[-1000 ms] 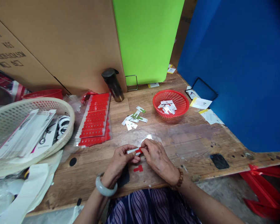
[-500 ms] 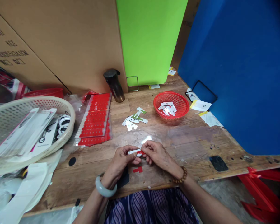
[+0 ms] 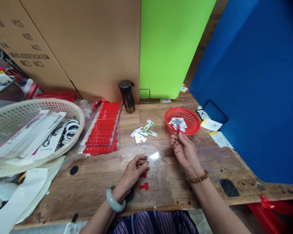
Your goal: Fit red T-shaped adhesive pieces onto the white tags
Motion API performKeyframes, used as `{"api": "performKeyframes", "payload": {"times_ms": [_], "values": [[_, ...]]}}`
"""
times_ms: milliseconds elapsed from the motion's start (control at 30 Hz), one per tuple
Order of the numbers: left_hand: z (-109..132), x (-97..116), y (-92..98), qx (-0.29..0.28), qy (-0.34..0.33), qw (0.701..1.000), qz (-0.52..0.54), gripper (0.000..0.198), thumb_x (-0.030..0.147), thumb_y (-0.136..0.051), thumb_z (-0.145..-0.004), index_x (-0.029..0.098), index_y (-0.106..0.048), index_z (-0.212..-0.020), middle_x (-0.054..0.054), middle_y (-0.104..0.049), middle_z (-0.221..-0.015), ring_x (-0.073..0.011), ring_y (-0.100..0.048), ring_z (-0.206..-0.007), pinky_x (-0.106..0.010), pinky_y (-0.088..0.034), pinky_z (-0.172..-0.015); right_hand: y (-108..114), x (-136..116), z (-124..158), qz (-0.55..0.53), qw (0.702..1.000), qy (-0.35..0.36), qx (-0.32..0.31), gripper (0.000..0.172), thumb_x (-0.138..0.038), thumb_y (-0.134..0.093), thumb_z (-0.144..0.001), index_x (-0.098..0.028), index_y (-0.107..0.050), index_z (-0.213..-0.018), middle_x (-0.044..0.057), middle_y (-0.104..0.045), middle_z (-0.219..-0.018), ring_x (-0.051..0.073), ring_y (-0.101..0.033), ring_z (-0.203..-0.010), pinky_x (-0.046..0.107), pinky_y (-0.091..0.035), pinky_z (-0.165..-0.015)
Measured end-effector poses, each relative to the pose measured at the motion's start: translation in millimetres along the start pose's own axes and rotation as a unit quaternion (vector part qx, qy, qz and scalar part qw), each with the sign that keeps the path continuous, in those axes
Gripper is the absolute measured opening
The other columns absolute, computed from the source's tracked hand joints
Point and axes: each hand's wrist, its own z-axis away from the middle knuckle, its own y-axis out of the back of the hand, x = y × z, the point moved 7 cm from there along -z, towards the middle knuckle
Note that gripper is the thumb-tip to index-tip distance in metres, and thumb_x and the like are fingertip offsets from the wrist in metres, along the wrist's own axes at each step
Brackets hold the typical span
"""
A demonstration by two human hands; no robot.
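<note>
My right hand [image 3: 185,152] is closed, pinching a small card [image 3: 177,123] with a red part at its lower end. It holds the card upright over the near rim of a red plastic basket [image 3: 192,125], where several small white cards lie. My left hand [image 3: 134,170] rests low over the table with its fingers curled; what they hold, if anything, is hidden. A bit of red shows just below those fingers. Close by, a red T-shaped piece [image 3: 144,186] lies flat. Beyond the left hand is a loose pile of white and green cards [image 3: 144,130].
Packs of red pieces [image 3: 102,125] lie left of the pile, by a dark tumbler [image 3: 127,97]. A large cream basket [image 3: 79,126] of packaging fills the left. Green [image 3: 171,48] and blue [image 3: 239,97] panels stand behind and right, with a cardboard box [image 3: 95,48] at the back.
My hands have parted. The right one has carried the card forward and right to the red basket, while the left stayed near the red piece. The view has shifted slightly.
</note>
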Motion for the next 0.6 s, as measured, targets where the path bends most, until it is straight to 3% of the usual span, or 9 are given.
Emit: {"api": "performKeyframes", "payload": {"times_ms": [67, 133, 200, 300, 367, 467, 600], "values": [[-4, -3, 0.4, 0.006, -0.001, 1.000, -0.024, 0.039, 0.032, -0.073, -0.068, 0.012, -0.058, -0.099, -0.006, -0.063, -0.089, -0.0118, -0.064, -0.070, -0.023, -0.048, -0.067, -9, -2, -8, 0.127, 0.990, 0.052, -0.016, 0.028, -0.047, -0.057, -0.079, -0.021, -0.053, -0.087, 0.002, -0.065, -0.076, 0.012, -0.061, -0.060, 0.025, -0.052, -0.057], [-9, -5, 0.4, 0.007, -0.007, 0.999, -0.050, 0.034, 0.031, -0.071, -0.069, 0.012, -0.060, -0.095, -0.004, -0.063, -0.081, -0.0115, -0.063, -0.066, -0.021, -0.047, -0.062, -26, 2, -15, 0.314, 0.942, 0.100, -0.057, 0.024, -0.043, -0.048, -0.085, -0.020, -0.054, -0.088, 0.002, -0.062, -0.074, 0.014, -0.060, -0.061, 0.027, -0.050, -0.058], [-13, -7, -0.1, 0.003, -0.017, 0.997, -0.074, 0.029, 0.029, -0.070, -0.070, 0.012, -0.061, -0.091, -0.003, -0.062, -0.072, -0.0117, -0.062, -0.063, -0.020, -0.045, -0.057, -41, 9, -23, 0.428, 0.890, 0.132, -0.083, 0.017, -0.034, -0.049, -0.083, -0.019, -0.056, -0.087, 0.002, -0.061, -0.078, 0.016, -0.059, -0.070, 0.030, -0.049, -0.068], [-17, -9, -0.3, 0.003, -0.032, 0.995, -0.098, 0.022, 0.025, -0.068, -0.069, 0.013, -0.061, -0.086, -0.001, -0.061, -0.065, -0.0117, -0.061, -0.059, -0.020, -0.044, -0.054, -56, 13, -34, 0.485, 0.855, 0.157, -0.094, 0.009, -0.020, -0.055, -0.077, -0.017, -0.059, -0.084, 0.006, -0.059, -0.092, 0.019, -0.053, -0.091, 0.034, -0.041, -0.086], [-18, -9, -0.2, 0.010, -0.036, 0.993, -0.108, 0.018, 0.023, -0.067, -0.069, 0.014, -0.061, -0.084, -0.001, -0.061, -0.063, -0.0116, -0.061, -0.058, -0.019, -0.043, -0.052, -62, 15, -41, 0.517, 0.835, 0.157, -0.099, 0.012, -0.014, -0.055, -0.074, -0.016, -0.058, -0.085, 0.009, -0.057, -0.097, 0.021, -0.051, -0.096, 0.034, -0.038, -0.088], [-18, -8, -0.7, 0.016, -0.041, 0.992, -0.117, 0.016, 0.020, -0.065, -0.069, 0.014, -0.061, -0.083, 0.000, -0.061, -0.062, -0.0113, -0.060, -0.057, -0.019, -0.043, -0.051, -64, 19, -53, 0.548, 0.819, 0.136, -0.098, 0.011, -0.009, -0.055, -0.070, -0.016, -0.056, -0.078, 0.010, -0.058, -0.091, 0.021, -0.052, -0.090, 0.031, -0.039, -0.080], [-18, -7, -0.7, 0.018, -0.038, 0.993, -0.109, 0.016, 0.020, -0.065, -0.069, 0.013, -0.060, -0.083, 0.000, -0.060, -0.062, -0.0104, -0.060, -0.056, -0.019, -0.044, -0.053, -61, 25, -65, 0.548, 0.824, 0.086, -0.113, 0.020, -0.005, -0.060, -0.059, -0.018, -0.046, -0.057, 0.001, -0.053, -0.062, 0.016, -0.052, -0.068, 0.025, -0.038, -0.062]]}}
